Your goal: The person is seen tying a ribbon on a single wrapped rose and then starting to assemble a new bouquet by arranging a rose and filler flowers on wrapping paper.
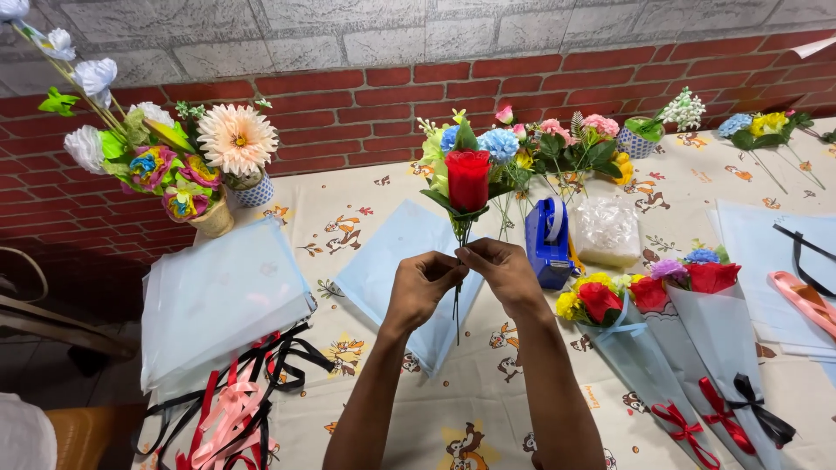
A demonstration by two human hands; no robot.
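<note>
Hands (466,274) pinch red rose (468,178) stem upright

At the centre of the frame the rose (468,178) is deep red on a dark green stem. The surface (488,400) is cream, printed with brown cartoon animals and small red leaves. The tape dispenser (547,244), right of centre, is bright blue. The wrapping sheets (222,300) at left are pale blue. The ribbons (231,409) at lower left are black, red and pink. The finished bouquets (688,331) at right show red, yellow and purple blooms in pale wraps tied red and black. The wall (348,104) is red brick beneath grey stone.
</note>
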